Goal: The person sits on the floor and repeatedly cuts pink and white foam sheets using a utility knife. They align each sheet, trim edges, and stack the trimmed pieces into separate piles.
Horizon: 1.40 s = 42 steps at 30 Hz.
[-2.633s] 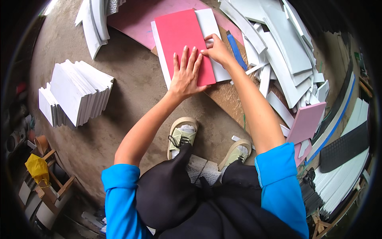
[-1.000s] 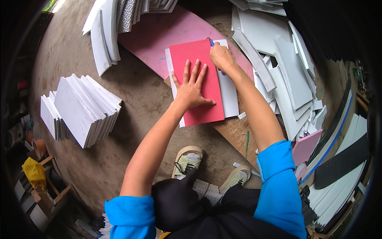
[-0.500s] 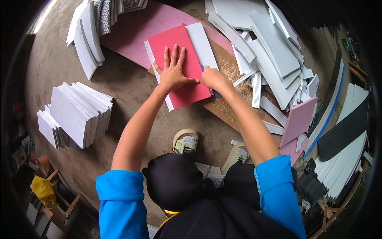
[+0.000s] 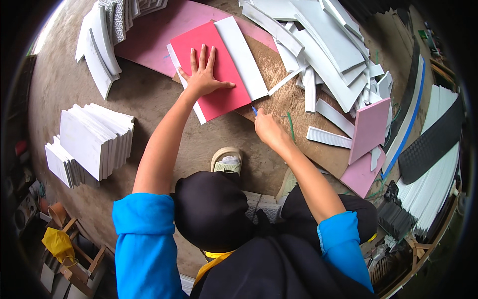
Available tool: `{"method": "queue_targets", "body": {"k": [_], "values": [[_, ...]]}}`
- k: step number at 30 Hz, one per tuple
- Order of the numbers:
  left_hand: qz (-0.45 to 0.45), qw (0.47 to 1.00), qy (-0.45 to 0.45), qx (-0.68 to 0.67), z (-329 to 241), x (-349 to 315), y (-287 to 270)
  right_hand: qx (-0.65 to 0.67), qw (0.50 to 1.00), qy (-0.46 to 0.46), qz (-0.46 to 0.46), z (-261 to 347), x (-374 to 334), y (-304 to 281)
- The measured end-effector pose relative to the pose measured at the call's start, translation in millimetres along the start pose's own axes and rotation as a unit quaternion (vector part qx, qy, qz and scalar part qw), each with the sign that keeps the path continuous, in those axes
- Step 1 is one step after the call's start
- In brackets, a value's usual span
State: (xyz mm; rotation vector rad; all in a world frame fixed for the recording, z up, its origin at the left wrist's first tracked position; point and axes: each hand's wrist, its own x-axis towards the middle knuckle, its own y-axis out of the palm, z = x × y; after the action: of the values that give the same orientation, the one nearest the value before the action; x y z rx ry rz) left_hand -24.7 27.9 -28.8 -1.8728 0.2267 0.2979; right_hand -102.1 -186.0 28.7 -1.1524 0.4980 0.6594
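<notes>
While the left hand [image 4: 203,74] lies flat with fingers spread on a red sheet [image 4: 214,70], the right hand [image 4: 269,129] is closed around a blue tool [image 4: 254,110] whose tip sits at the sheet's near right corner. Under the red sheet lies a white sheet [image 4: 244,57] — it shows as a strip along the right edge and a thin margin on the left. Both rest on a brown board [image 4: 294,109] over a pink sheet [image 4: 154,40]. White offcuts [image 4: 323,55] are heaped to the right; a stack of cut white pieces [image 4: 94,142] stands well apart on the left — on the dirt floor [image 4: 149,99].
</notes>
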Motion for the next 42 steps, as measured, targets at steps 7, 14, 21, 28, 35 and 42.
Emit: {"method": "queue_targets", "body": {"k": [7,14,21,28,35,42], "values": [[0.008,1.0,-0.018,0.013,5.6,-6.6,-0.3,0.024,0.997,-0.062,-0.045,27.0,21.2,-69.7],[0.011,1.0,0.004,-0.012,-9.6,-4.4,-5.5,-0.004,0.962,-0.143,-0.23,86.4,188.2,-90.7],[-0.01,1.0,0.001,-0.019,-1.2,-10.6,-3.3,0.012,0.978,-0.12,-0.168,109.3,211.4,-88.6],[-0.001,1.0,0.005,-0.008,-2.8,-7.4,-4.9,-0.038,0.996,0.034,0.073,133.4,189.8,-122.8],[-0.007,1.0,-0.005,-0.012,2.0,-6.1,-2.7,0.001,1.0,0.012,0.021,44.9,70.5,-38.7],[0.005,1.0,-0.005,-0.006,-3.6,-2.0,-3.1,0.006,1.0,0.012,-0.011,-4.1,0.1,2.0]]}}
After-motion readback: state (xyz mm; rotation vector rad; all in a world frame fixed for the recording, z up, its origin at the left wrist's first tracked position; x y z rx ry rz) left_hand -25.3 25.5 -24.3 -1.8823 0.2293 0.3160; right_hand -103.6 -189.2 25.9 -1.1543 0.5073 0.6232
